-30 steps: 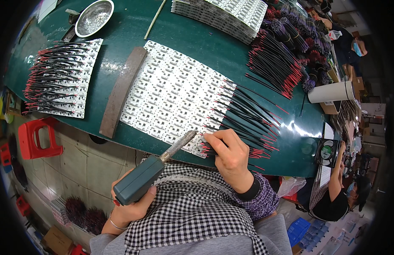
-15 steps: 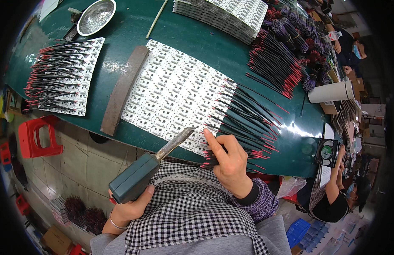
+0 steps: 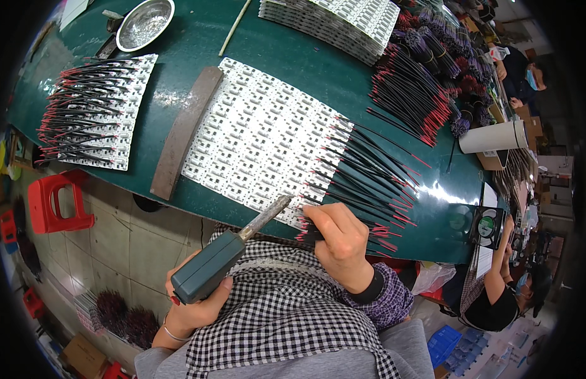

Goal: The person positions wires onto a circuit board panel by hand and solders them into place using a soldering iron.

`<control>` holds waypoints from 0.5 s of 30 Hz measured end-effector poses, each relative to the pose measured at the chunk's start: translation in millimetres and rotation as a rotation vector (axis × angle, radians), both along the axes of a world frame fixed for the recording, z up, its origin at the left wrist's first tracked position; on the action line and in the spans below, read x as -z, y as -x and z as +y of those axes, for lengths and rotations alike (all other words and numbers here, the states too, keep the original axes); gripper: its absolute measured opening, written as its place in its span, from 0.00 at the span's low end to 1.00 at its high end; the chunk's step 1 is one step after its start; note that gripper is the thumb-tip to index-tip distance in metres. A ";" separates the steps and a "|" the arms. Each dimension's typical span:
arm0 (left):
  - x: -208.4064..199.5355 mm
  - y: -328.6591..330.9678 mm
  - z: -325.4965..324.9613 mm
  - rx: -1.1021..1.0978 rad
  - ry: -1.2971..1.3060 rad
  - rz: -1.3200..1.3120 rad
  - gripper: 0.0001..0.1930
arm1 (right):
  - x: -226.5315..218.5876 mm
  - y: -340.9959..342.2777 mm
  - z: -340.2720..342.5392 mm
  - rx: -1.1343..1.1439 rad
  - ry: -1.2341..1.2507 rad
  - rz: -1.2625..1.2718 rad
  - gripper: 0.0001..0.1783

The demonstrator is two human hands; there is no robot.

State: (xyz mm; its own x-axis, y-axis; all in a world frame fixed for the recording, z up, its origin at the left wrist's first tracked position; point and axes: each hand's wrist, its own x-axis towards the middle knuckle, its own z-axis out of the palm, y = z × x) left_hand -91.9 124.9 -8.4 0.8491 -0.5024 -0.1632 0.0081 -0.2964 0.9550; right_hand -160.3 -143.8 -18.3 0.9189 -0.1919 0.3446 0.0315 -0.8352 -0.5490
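Observation:
My left hand (image 3: pixel 201 311) grips the dark green body of a soldering gun (image 3: pixel 209 266). Its metal tip rests at or just above the near right corner of a white circuit board panel (image 3: pixel 255 136), close to my right fingertips. My right hand (image 3: pixel 343 243) is closed, thumb and fingers pinched around black wires with red tips (image 3: pixel 305 235) at the panel's near edge. Along the panel's right side, a row of black wires (image 3: pixel 372 174) fans out over the green table. Exactly which wire the fingertips pinch is hidden.
A brown bar (image 3: pixel 187 136) lies along the panel's left edge. Farther left is a wired panel (image 3: pixel 132 120), with a metal bowl (image 3: pixel 146 26) behind it. Stacked panels (image 3: pixel 331 28) and wire bundles (image 3: pixel 410 95) lie at the back. A red stool (image 3: pixel 59 202) stands left; co-workers sit at right.
The soldering gun has shifted slightly right, its tip moving a little down along the panel. My right index finger, earlier extended, has drawn back and curled in.

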 end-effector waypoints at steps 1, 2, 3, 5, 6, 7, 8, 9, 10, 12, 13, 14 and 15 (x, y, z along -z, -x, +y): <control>2.1 0.0 4.8 0.010 0.005 -0.012 0.18 | -0.4 -1.7 3.6 -0.006 0.014 -0.002 0.29; 4.0 0.1 9.1 0.020 0.009 -0.025 0.18 | -1.1 -3.6 6.8 -0.015 0.021 0.002 0.29; 1.6 -0.4 7.1 0.022 0.006 -0.025 0.18 | -0.7 -2.7 5.3 -0.025 0.009 -0.001 0.29; -5.2 -2.2 2.4 0.038 -0.024 -0.046 0.17 | 0.3 -1.4 3.7 -0.036 -0.005 -0.003 0.29; -5.7 -3.1 1.0 0.040 -0.025 -0.046 0.17 | 1.0 -1.2 3.5 -0.031 -0.006 -0.002 0.29; -6.0 -3.8 0.1 0.048 -0.025 -0.054 0.16 | 1.5 -1.1 3.5 -0.028 -0.006 0.000 0.29; -6.2 -4.5 -0.7 0.056 -0.024 -0.062 0.16 | 1.7 -1.3 3.4 -0.027 -0.006 0.000 0.29; -7.4 -5.2 -1.7 0.056 -0.025 -0.062 0.16 | 1.8 -1.6 3.2 -0.030 -0.005 0.001 0.28; -8.7 -6.0 -2.7 0.080 -0.024 -0.077 0.15 | 2.0 -1.8 3.2 -0.034 -0.003 0.002 0.28; -9.2 -6.2 -3.0 0.104 -0.022 -0.092 0.14 | 3.8 -1.7 3.5 -0.031 0.003 0.000 0.28; -9.1 -6.2 -2.8 0.116 -0.033 -0.088 0.13 | 4.4 -1.8 3.7 -0.028 0.010 -0.002 0.28; -8.8 -6.2 -2.7 0.128 -0.043 -0.083 0.13 | 4.1 -2.0 3.9 -0.028 0.010 -0.002 0.28; -8.5 -6.0 -2.3 0.128 -0.044 -0.083 0.13 | 3.4 -2.5 4.0 -0.029 0.008 -0.002 0.28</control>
State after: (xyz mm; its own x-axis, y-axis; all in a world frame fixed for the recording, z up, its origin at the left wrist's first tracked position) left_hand -86.0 122.6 0.2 0.7904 -0.6009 -0.1189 -0.1109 -0.3313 0.9370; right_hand -157.8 -139.8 -21.7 0.9233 -0.1626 0.3480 0.0568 -0.8382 -0.5424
